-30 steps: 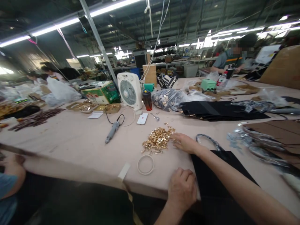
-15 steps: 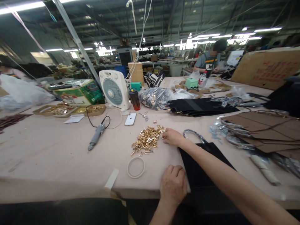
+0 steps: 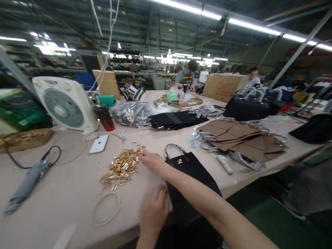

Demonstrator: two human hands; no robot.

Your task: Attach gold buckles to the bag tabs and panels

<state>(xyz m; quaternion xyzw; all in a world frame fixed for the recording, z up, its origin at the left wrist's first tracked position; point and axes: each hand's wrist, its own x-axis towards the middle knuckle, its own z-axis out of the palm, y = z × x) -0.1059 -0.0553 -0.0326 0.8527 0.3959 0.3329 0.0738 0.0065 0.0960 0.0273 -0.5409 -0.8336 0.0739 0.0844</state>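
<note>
Head view: looks down over a pale desk (image 3: 64, 173) strewn with parts.
Right hand (image 3: 151, 159): stretched forward, palm down, fingertips at the near right edge of the gold pieces. Whether it pinches one cannot be told.
Left hand (image 3: 154, 211): nearer the body, knuckles up and fingers bent, lying on the desk edge against the left side of the black bag. Whether it grips anything cannot be told.
Gold pieces (image 3: 120, 166): a loose heap on the desk, touching the right fingertips and spreading away to their left, ahead and left of the left hand.
Black bag (image 3: 190, 169): flat under the right forearm, just right of both hands, its handle beyond the right hand.
Containers: a clear plastic bag (image 3: 132, 112) well beyond the right hand holds gold fittings. A cardboard tray (image 3: 24, 138) far to the left holds gold parts. A dark red cup (image 3: 105, 117) stands beyond the heap, its contents unclear.
Nearby: a white ring (image 3: 92, 212) lies just left of the left hand. A phone (image 3: 99, 144) lies beyond the heap, with a fan (image 3: 66, 103) behind it. A grey power tool (image 3: 26, 185) lies far left.
</note>
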